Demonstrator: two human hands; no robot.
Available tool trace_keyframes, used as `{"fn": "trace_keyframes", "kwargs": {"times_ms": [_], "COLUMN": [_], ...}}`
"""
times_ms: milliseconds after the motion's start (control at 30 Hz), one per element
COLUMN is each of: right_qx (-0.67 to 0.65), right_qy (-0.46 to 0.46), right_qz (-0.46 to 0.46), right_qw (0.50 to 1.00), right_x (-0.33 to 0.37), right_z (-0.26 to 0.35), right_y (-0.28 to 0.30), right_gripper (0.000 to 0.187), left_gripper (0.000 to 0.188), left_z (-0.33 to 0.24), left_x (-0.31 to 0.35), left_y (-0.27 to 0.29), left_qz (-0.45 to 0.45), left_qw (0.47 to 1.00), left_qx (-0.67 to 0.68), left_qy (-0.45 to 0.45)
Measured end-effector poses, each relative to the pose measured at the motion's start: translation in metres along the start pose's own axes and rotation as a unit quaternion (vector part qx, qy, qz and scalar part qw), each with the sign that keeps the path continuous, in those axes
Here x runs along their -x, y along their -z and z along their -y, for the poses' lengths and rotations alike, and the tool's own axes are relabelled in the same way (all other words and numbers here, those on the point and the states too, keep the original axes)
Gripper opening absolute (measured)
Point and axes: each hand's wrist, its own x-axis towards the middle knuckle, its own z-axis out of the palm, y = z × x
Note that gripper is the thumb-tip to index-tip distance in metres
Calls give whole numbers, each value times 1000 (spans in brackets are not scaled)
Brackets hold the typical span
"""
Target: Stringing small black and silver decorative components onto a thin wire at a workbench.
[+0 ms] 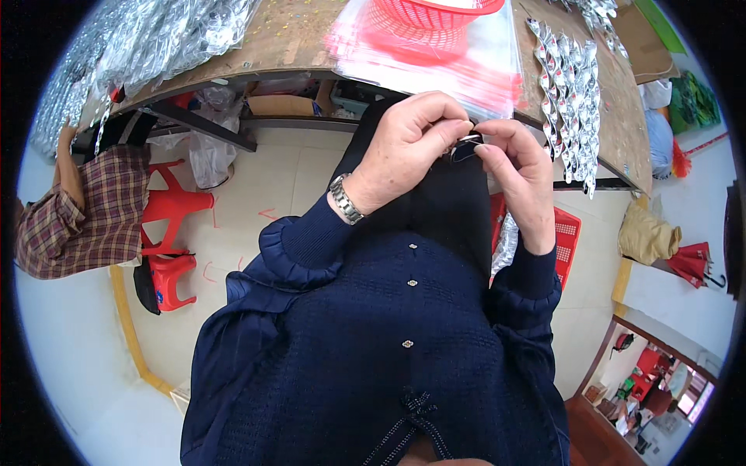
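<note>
Just in front of the table edge, above my lap, my left hand (pixel 408 147) and my right hand (pixel 519 167) meet fingertip to fingertip. Between them is a small dark, shiny piece (pixel 465 149) with a thin pale edge or wire; its exact kind is too small to make out. Thumb and forefinger of the left hand pinch it from one side, and the right thumb and forefinger close on its other side. Fingers partly cover the piece. A metal watch (pixel 345 200) circles my left wrist.
On the wooden table (pixel 291 35), a red plastic basket (pixel 437 27) stands on clear plastic bags (pixel 497 58). Silver twisted strips (pixel 571 101) hang over the edge at right; silver bundles (pixel 179 39) lie at left. A co-worker (pixel 89 210) sits left near red stools (pixel 175 206). A red crate (pixel 565 241) is beside me.
</note>
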Motion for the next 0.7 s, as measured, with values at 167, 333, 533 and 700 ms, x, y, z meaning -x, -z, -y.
{"fn": "trace_keyframes", "kwargs": {"times_ms": [167, 333, 533, 700], "right_qx": [-27, -142, -269, -308], "right_qy": [-35, -86, -38, -4], "right_qz": [20, 93, 136, 141], "right_qw": [999, 982, 953, 941], "right_x": [8, 18, 26, 27], "right_z": [11, 12, 10, 14], "right_y": [6, 20, 27, 31], "right_gripper": [25, 22, 17, 17], "left_gripper": [7, 9, 11, 14], "left_z": [-2, -11, -22, -29], "left_x": [-2, -5, -6, -6], "left_y": [15, 31, 41, 40], "left_qz": [-77, -116, -108, -97], "left_qw": [992, 986, 977, 974], "left_qx": [97, 120, 179, 199], "left_qy": [27, 7, -33, -44]}}
